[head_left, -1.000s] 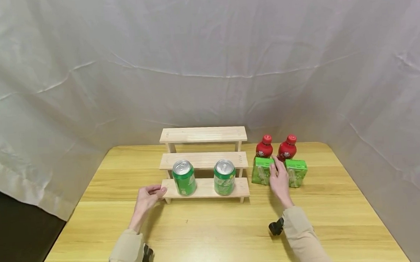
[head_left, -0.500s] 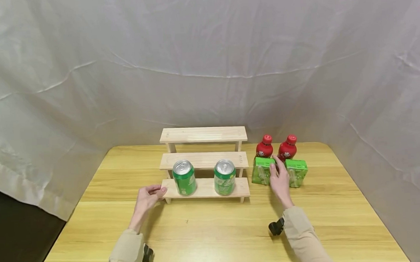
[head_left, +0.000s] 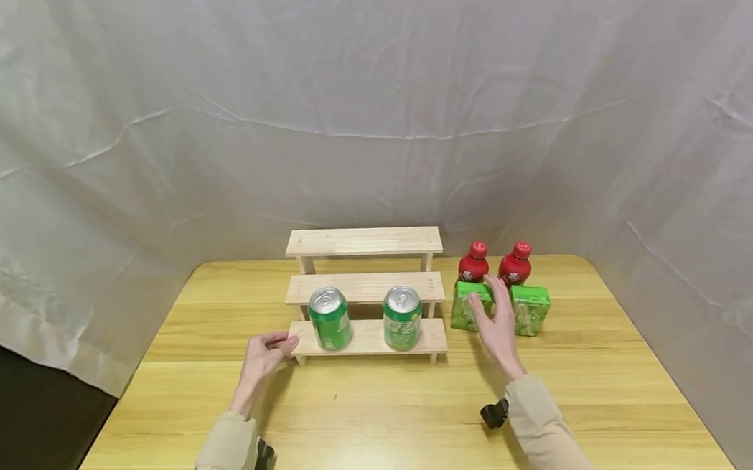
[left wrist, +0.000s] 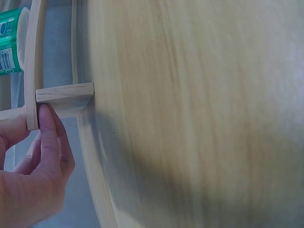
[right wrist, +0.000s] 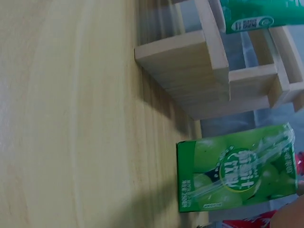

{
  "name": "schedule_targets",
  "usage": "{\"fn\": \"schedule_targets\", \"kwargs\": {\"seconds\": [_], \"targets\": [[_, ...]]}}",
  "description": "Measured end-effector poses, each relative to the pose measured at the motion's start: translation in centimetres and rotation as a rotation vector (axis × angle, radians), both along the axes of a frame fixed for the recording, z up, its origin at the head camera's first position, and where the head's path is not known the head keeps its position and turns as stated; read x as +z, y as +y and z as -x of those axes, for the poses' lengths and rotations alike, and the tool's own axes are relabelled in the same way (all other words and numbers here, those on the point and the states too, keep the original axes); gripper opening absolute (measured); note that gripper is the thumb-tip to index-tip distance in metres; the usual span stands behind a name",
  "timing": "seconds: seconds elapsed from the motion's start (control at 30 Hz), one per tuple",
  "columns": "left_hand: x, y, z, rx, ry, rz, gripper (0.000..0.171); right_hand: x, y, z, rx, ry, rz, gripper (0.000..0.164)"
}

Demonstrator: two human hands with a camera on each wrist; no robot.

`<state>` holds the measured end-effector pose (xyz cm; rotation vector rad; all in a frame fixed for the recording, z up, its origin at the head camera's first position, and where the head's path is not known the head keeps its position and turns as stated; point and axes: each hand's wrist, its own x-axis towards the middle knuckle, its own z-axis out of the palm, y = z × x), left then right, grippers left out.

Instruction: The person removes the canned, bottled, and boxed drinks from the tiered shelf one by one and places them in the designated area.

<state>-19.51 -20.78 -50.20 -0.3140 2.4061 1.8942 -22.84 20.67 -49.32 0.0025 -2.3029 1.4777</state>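
Observation:
My left hand (head_left: pixel 264 358) pinches the left end of the lowest step of a three-step wooden shelf (head_left: pixel 367 287). In the left wrist view its thumb lies on top of the board (left wrist: pixel 34 71) and its fingers are below, by the leg. My right hand (head_left: pixel 500 328) is at the left green juice box (head_left: pixel 462 316), thumb and fingers spread apart. In the head view the thumb overlaps the front of that box. Its green face with a straw (right wrist: pixel 237 168) shows in the right wrist view, where only a bit of the hand appears at the lower right corner.
Two green soda cans, a left one (head_left: pixel 331 320) and a right one (head_left: pixel 403 319), stand on the lowest step. A second juice box (head_left: pixel 531 310) stands right of my right hand. Behind the boxes are two red bottles (head_left: pixel 473 263). Grey cloth (head_left: pixel 369 120) hangs behind the wooden table (head_left: pixel 363 437).
My right hand has spread its thumb away from its fingers and shifted slightly left over the left juice box. My left hand, the shelf and the cans have stayed put.

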Motion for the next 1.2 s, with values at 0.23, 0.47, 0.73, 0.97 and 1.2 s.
{"fn": "schedule_targets", "kwargs": {"seconds": [0.23,0.47,0.73,0.97,1.2], "targets": [[-0.1,0.0,0.1,0.007,-0.017,0.005,0.039,0.8,-1.2,-0.5,0.016,0.121,-0.033,0.059],[0.1,-0.1,0.1,0.010,-0.012,0.033,0.040,1.4,-2.7,-1.1,0.075,0.128,-0.058,0.063],[0.0,0.0,0.1,0.005,-0.012,0.008,0.039,2.4,-4.7,-2.3,0.212,0.039,-0.078,0.072],[-0.1,-0.1,0.2,0.001,-0.013,0.005,0.040,2.6,-6.4,-2.7,0.297,-0.023,-0.092,0.080],[-0.2,0.0,0.2,0.007,-0.011,0.004,0.039,2.8,-8.3,-2.5,0.301,-0.048,-0.088,0.085]]}}
